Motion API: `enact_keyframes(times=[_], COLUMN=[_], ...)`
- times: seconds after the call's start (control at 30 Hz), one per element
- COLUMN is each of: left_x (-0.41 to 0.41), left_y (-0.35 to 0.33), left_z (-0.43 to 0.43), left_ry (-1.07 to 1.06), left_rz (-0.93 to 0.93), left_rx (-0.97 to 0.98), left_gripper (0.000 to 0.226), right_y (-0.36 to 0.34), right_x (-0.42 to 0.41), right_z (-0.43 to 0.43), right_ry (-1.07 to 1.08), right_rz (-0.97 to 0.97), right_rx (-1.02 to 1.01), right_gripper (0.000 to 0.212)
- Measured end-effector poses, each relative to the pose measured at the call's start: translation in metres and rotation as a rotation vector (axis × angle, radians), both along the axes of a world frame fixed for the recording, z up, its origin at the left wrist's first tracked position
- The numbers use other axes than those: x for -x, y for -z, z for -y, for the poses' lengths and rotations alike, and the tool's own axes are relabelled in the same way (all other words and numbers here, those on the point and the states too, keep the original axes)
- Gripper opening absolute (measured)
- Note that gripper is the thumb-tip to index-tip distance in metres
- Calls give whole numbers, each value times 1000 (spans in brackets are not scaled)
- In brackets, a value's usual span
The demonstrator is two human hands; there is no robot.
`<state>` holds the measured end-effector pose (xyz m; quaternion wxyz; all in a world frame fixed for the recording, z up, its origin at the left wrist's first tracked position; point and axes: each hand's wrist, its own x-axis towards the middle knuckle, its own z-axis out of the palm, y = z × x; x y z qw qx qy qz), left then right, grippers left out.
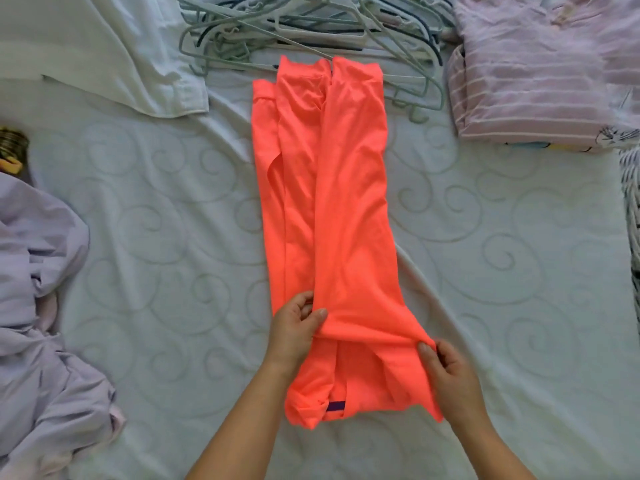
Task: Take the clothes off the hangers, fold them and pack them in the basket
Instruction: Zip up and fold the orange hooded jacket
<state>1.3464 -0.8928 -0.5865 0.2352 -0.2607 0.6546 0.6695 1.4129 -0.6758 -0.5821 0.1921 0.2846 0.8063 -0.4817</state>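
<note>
Left hand (297, 329) and right hand (446, 370) each pinch the near fold of the orange garment (332, 209), one at either edge. The garment lies flat on the bed (156, 220), long axis running straight away toward the hangers (294, 26) (the probable fold direction).

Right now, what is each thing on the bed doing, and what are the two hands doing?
Bright orange garment: folded lengthwise into a long strip, near end lifted.
Left hand: pinches the garment's near left edge.
Right hand: pinches the near right edge.
Grey plastic hangers: bare, piled loosely.
Pink striped clothes: folded, stacked.
Lilac clothes: crumpled, unfolded.
White cloth: lying loose, unfolded.
</note>
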Motion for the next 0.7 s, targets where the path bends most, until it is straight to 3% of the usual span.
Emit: enact_keyframes(times=[0.07,0.13,0.2,0.27,0.3,0.4,0.47,0.53,0.7], left_x=[-4,-11,-21,-34,-39,-46,-49,-60,-117], left_y=[-1,-5,-5,-2,-3,-5,-6,-12,-47], left_z=[-4,-7,-3,4,5,-4,-8,-4,34], left_ry=[-3,-42,-118,-159,-178,-161,-176,-192,24], left_rz=[-46,-91,-143,-118,-30,220,277,306,385], left_rx=[104,187,419,668,675,479,301,141,58], left_gripper=[27,32,38,51,58,60,51,55,74], right_y=[5,8,3,-6,-7,-7,-8,-12,-53], right_x=[-5,-10,-10,-2,5,29,39,34,-9], right_z=[-4,-5,1,13,19,34,37,34,15], right_ry=[-73,-107,-46,61,92,28,-54,-120,-316], right_rz=[80,95,33,-11,-11,61,165,247,488], right_rx=[5,-8,-35,7,42,126,174,225,204], right_gripper=[36,27,6,6,10,17,6,13,41])
